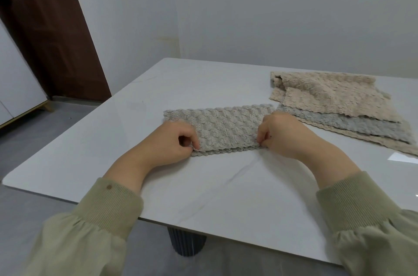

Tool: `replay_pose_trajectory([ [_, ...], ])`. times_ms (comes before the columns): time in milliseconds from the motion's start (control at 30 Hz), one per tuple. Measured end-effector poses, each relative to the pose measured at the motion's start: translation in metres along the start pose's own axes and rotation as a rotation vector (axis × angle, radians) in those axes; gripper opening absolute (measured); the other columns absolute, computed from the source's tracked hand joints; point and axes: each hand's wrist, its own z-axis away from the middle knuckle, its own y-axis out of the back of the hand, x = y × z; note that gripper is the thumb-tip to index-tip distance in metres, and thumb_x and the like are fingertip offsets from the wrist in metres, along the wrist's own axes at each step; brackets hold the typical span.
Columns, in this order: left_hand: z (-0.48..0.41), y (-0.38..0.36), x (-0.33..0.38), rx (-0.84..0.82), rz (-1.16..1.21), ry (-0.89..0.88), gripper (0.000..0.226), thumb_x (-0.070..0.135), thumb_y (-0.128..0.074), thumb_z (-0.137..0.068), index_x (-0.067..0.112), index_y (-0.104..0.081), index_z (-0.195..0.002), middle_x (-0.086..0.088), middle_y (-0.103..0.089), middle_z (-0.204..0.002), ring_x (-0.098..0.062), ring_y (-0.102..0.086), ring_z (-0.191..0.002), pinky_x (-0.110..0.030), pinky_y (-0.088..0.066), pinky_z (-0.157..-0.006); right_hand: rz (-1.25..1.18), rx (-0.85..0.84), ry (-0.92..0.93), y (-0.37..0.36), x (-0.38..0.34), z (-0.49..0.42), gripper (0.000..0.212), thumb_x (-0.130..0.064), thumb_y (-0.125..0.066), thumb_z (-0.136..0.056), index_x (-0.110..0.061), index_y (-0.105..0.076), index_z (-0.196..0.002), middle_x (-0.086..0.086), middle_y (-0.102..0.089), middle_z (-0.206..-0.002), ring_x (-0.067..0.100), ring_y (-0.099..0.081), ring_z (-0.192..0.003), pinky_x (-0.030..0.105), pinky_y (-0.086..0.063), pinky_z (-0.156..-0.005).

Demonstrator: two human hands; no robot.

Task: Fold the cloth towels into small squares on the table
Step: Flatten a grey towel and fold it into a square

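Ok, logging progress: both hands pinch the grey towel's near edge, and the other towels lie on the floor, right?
Not the floor: the head view shows the other towels on the table. The left hand and right hand pinch the near edge of the grey towel.

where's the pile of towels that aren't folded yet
In the head view the pile of towels lies on the table at the far right, just beyond the right hand and the grey towel it pinches.
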Motion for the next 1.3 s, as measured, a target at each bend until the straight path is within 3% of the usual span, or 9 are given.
replay_pose_trajectory([
  [133, 0.009, 0.002, -0.003, 0.034, -0.008, 0.001, 0.037, -0.006, -0.066, -0.072, 0.031, -0.070, -0.077, 0.007, -0.059, -0.076, -0.009, -0.054, -0.083, -0.011, -0.040, -0.072, 0.079, 0.134, 0.046, -0.007, -0.008, 0.000, 0.007, -0.020, -0.067, -0.082, -0.019, -0.073, -0.081, -0.004, -0.055, -0.079, 0.022, -0.048, -0.094, 0.033, -0.033, -0.090],
  [267, 0.026, 0.005, -0.010, 0.170, -0.056, 0.035, 0.028, 0.003, -0.076, -0.069, 0.026, -0.071, -0.085, 0.013, -0.062, -0.085, 0.000, -0.052, -0.090, -0.007, -0.037, -0.078, -0.037, 0.340, 0.222, -0.032, -0.041, -0.007, 0.009, -0.023, -0.068, -0.078, -0.016, -0.074, -0.079, 0.001, -0.065, -0.077, 0.026, -0.054, -0.081, 0.034, -0.037, -0.082],
  [467, 0.034, 0.003, -0.009, 0.276, -0.019, 0.090, 0.020, -0.001, -0.072, -0.071, 0.019, -0.070, -0.074, 0.010, -0.063, -0.078, 0.000, -0.056, -0.078, -0.006, -0.037, -0.067, -0.052, 0.298, 0.357, -0.051, -0.058, -0.014, 0.008, -0.016, -0.064, -0.074, -0.016, -0.072, -0.074, -0.001, -0.063, -0.069, 0.027, -0.056, -0.072, 0.031, -0.039, -0.071],
  [633, 0.035, 0.002, -0.011, 0.261, -0.019, 0.016, 0.018, -0.002, -0.078, -0.066, 0.015, -0.072, -0.065, 0.008, -0.063, -0.073, -0.005, -0.057, -0.078, -0.016, -0.045, -0.071, -0.118, 0.277, 0.355, -0.052, -0.056, -0.013, 0.011, -0.010, -0.064, -0.076, -0.014, -0.073, -0.072, 0.001, -0.064, -0.071, 0.026, -0.055, -0.073, 0.031, -0.043, -0.064],
  [767, 0.034, 0.002, -0.015, 0.172, -0.120, -0.018, 0.010, 0.012, -0.073, -0.070, 0.021, -0.072, -0.067, 0.014, -0.062, -0.071, -0.002, -0.054, -0.077, -0.016, -0.043, -0.072, -0.214, 0.221, 0.307, -0.052, -0.053, -0.011, 0.012, -0.008, -0.065, -0.083, -0.014, -0.075, -0.085, 0.000, -0.065, -0.087, 0.020, -0.053, -0.088, 0.027, -0.039, -0.073],
  [900, 0.022, -0.003, 0.003, 0.227, -0.464, -0.026, 0.032, 0.033, -0.042, -0.079, 0.016, -0.067, -0.068, 0.005, -0.059, -0.067, -0.019, -0.052, -0.074, -0.033, -0.045, -0.066, -0.463, 0.202, 0.146, -0.041, -0.047, -0.004, 0.014, -0.013, -0.068, -0.083, -0.019, -0.074, -0.095, -0.010, -0.062, -0.093, 0.007, -0.055, -0.091, 0.014, -0.039, -0.079],
  [967, 0.010, -0.009, 0.024, 0.219, -0.514, 0.028, 0.033, 0.031, -0.040, -0.087, 0.016, -0.069, -0.084, 0.001, -0.062, -0.081, -0.023, -0.053, -0.088, -0.035, -0.044, -0.074, -0.520, 0.278, -0.006, -0.030, -0.036, -0.002, 0.013, -0.015, -0.067, -0.085, -0.021, -0.072, -0.095, -0.010, -0.062, -0.094, 0.004, -0.054, -0.090, 0.015, -0.036, -0.078],
  [1133, -0.042, -0.035, 0.055, -0.077, -0.527, 0.106, 0.037, 0.036, -0.031, -0.099, 0.019, -0.055, -0.122, -0.002, -0.055, -0.125, -0.026, -0.041, -0.119, -0.044, -0.039, -0.097, -0.313, 0.326, -0.247, -0.013, 0.007, 0.002, 0.009, -0.022, -0.063, -0.087, -0.015, -0.069, -0.088, 0.001, -0.062, -0.088, 0.017, -0.054, -0.085, 0.028, -0.038, -0.071],
  [1300, -0.060, -0.069, 0.044, -0.106, -0.558, 0.213, 0.055, 0.050, -0.018, -0.098, 0.027, -0.022, -0.148, -0.001, -0.018, -0.157, -0.023, -0.011, -0.145, -0.051, -0.011, -0.116, -0.154, 0.228, -0.596, -0.008, 0.044, 0.007, 0.048, -0.045, -0.052, -0.092, -0.009, -0.048, -0.060, 0.007, -0.050, -0.058, 0.026, -0.049, -0.058, 0.030, -0.033, -0.051],
])
